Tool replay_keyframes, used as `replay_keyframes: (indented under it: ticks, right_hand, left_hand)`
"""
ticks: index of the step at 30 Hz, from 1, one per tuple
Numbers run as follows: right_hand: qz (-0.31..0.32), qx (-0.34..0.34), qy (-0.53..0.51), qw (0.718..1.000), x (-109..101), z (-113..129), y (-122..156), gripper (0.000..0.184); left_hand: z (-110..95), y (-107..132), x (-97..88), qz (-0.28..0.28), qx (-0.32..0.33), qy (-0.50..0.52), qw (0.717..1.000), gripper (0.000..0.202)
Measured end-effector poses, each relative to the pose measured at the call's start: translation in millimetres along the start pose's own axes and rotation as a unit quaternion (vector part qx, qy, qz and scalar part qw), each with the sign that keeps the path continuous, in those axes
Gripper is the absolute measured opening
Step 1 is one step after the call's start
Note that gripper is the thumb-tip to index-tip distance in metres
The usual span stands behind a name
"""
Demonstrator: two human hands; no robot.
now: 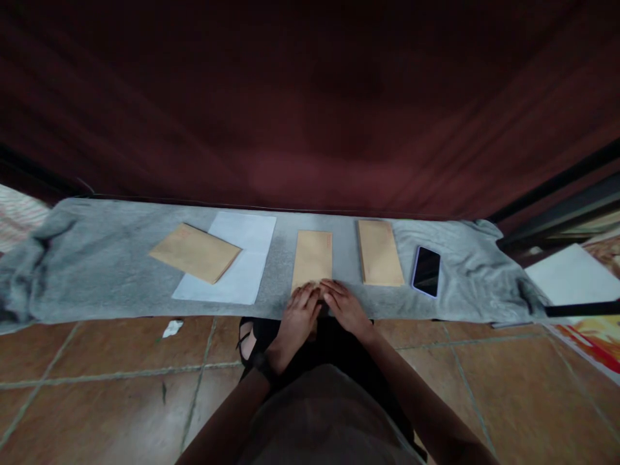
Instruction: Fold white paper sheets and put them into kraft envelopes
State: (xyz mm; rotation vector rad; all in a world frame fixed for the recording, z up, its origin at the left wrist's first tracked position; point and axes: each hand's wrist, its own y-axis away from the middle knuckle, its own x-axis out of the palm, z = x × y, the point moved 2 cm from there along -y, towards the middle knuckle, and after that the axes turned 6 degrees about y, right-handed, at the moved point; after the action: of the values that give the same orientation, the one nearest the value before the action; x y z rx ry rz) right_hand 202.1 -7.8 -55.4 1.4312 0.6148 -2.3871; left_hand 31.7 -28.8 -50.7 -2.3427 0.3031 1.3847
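Observation:
A brown paper envelope (313, 255) lies lengthwise in front of me on the grey cloth, with red print near its far right corner. Both hands meet at its near end. My left hand (298, 320) is closed on that end from the left, its fingers bent over the paper. From the right, my right hand (346, 310) grips the same end with its fingers pressed together. The thumbs and the envelope's near edge are mostly hidden under the fingers.
A stack of brown envelopes (380, 253) and a phone (427, 271) lie to the right. On the left, more brown envelopes (196, 252) rest partly on white paper sheets (256, 258). The grey cloth (111, 271) covers a narrow bench before a dark red surface (310, 129).

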Motion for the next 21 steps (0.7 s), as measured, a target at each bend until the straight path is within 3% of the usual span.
replay_keyframes:
  ticks: [5, 11, 15, 21]
  right_hand:
    - [0.044, -0.058, 0.083, 0.994, 5, -21, -22, 0.046]
    - [0.072, -0.039, 0.132, 0.988, 9, -56, -70, 0.053]
    - [0.058, -0.026, 0.139, 0.988, 8, -74, -103, 0.054]
    - [0.048, -0.019, 0.156, 0.986, 13, -74, -118, 0.059]
  left_hand:
    - [-5, 11, 16.8, 0.054, 0.037, -0.039, 0.997, 0.052]
    - [1, 12, 21.9, 0.062, 0.045, -0.055, 0.996, 0.062]
    - [0, 12, 21.0, 0.061, 0.042, -0.059, 0.995, 0.063]
    - [-2, 12, 18.4, 0.058, 0.04, -0.062, 0.996, 0.067]
